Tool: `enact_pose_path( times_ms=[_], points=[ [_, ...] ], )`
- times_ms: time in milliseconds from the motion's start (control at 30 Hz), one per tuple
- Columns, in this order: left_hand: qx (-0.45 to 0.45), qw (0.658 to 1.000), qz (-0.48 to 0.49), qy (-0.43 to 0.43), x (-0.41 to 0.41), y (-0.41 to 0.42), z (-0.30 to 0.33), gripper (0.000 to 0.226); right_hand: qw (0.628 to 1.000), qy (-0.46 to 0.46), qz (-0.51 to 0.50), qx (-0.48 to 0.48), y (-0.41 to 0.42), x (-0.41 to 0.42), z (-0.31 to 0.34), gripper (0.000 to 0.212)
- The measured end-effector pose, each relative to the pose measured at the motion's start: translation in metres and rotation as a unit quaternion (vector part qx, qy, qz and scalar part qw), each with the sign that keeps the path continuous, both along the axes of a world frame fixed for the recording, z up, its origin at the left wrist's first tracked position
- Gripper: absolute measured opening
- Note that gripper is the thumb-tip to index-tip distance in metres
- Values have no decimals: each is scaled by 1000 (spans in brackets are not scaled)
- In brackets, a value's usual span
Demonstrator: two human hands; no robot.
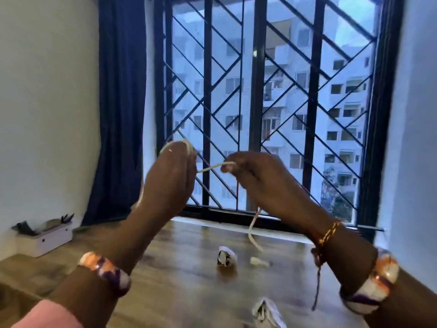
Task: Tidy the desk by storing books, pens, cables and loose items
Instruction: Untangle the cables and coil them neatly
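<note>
The task looks partway through, and the step in hand is coiling a cable (216, 165) — both hands are raised in front of the window (272, 102), above the desk (189, 280). The left hand (170, 176) stands with fingers straight and together, turns of the white cable looped over its fingertips; the right hand (255, 176), just at its 3 o'clock, has curled fingers pinching the strand stretched between the two. The free tail hangs down from the right hand toward 6 o'clock, its end seeming to reach the desk, though blur makes that uncertain. Already stored, by the look of it: some dark items stand in one white box (45, 240) at the desk's 9 o'clock edge. Left to do: finish the coil and put it away, then clear the loose bits — two crumpled paper scraps (225, 256), one mid-desk and one at 6 o'clock, and one small pale piece (259, 261) beside the first. No books show. Count: one cable, one box, two scraps, one pale piece.
</note>
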State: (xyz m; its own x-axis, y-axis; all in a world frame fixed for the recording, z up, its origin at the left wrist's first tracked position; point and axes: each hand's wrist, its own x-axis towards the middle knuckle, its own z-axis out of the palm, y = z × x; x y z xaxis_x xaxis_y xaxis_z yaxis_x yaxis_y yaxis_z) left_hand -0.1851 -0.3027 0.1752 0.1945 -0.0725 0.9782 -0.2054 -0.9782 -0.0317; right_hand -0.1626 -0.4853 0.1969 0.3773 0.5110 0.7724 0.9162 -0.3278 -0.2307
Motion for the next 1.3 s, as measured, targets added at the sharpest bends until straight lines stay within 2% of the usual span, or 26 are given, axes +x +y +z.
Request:
enact_pose_path(
  times_ms=[67,133,167,233,300,367,400,433,467,500,533,567,600,633,667,733,767,800,833,900,967,1067,1100,1167,1233,1300],
  points=[
    [-61,981,-148,111,10,3,-2,29,999,-32,-9,41,9,27,15,21],
    [-168,918,-301,198,15,1,9,42,997,-43,-13,58,24,50,27,21],
    [-232,866,-376,236,18,1,17,45,997,-37,-11,63,33,61,31,23],
    [-341,706,-556,274,24,6,35,38,998,-15,1,59,58,80,34,30],
    [-416,551,-692,210,32,18,49,28,999,27,14,29,84,93,32,32],
    [-488,452,-739,102,46,40,56,31,995,86,21,-43,112,101,26,21],
    [-518,430,-738,43,55,54,58,37,990,114,26,-83,124,103,22,14],
    [-542,441,-715,-12,64,65,60,40,983,141,36,-113,135,103,18,15],
    [-553,492,-670,-58,73,76,60,40,975,167,44,-138,144,103,16,18],
    [-547,582,-595,-93,83,85,56,38,966,194,47,-163,151,103,16,20],
    [-515,706,-469,-126,91,95,50,36,956,215,44,-195,156,100,17,19],
    [-439,825,-323,-150,98,105,42,36,948,218,44,-228,161,98,18,17],
    [-332,910,-196,-152,103,115,34,37,948,187,39,-256,165,95,22,16],
    [-234,958,-106,-126,107,127,26,39,954,125,32,-270,169,96,26,15],
    [-171,981,-52,-75,109,138,21,39,963,53,21,-264,170,98,31,16],
    [-125,990,-24,66,108,157,14,38,979,-40,9,-199,172,107,43,15],
    [-148,973,-70,162,103,159,14,39,985,-58,22,-160,172,113,48,13],
    [-206,932,-160,252,95,158,15,40,989,-59,46,-128,174,117,53,10],
    [-275,872,-261,311,86,154,16,41,991,-46,75,-101,178,122,55,9],
    [-385,760,-426,305,70,149,21,37,991,-7,124,-54,191,127,54,17],
    [-441,678,-541,232,60,148,29,44,991,36,122,-47,204,128,49,27],
    [-478,604,-627,115,61,154,36,41,976,144,92,-138,226,121,34,28],
    [-492,598,-627,82,64,154,37,39,965,178,90,-170,232,117,29,25],
    [-514,638,-573,24,72,155,33,38,949,212,98,-212,246,108,23,18],
    [-506,717,-479,-19,74,151,27,39,939,228,102,-236,252,99,23,16],
    [-424,845,-318,-71,75,151,19,35,929,236,105,-267,251,92,25,18]
  ],
)
